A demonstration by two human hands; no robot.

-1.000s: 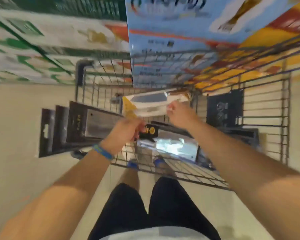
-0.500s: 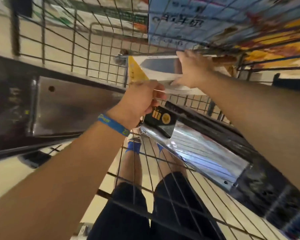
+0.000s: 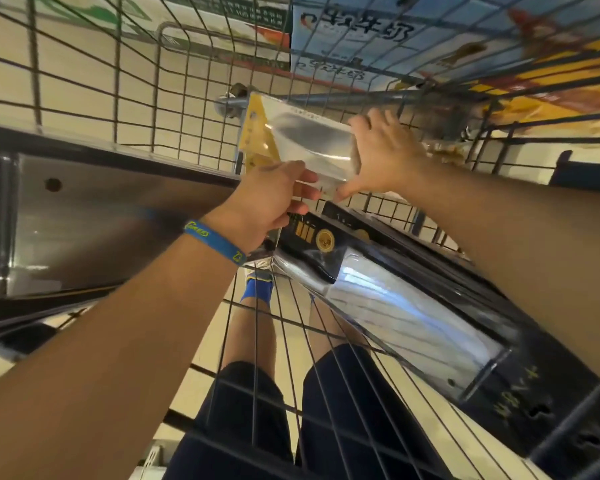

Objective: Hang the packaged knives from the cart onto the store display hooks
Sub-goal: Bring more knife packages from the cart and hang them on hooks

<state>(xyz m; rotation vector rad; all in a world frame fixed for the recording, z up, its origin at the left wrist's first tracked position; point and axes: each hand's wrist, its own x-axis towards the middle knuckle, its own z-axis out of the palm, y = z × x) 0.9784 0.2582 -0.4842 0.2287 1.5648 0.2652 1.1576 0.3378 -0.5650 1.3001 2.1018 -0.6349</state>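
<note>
Yellow-backed packaged knife (image 3: pixel 302 140): held up inside the cart (image 3: pixel 326 98), by its far wall. Our left hand (image 3: pixel 267 202) pinches its near edge; our right hand (image 3: pixel 385 157) clasps its other end, thumb beneath.

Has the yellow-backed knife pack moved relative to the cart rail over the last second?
No, not clearly. The knife pack keeps its yellow end beside the end joint of the cart rail; the camera has mostly just closed in.
</note>
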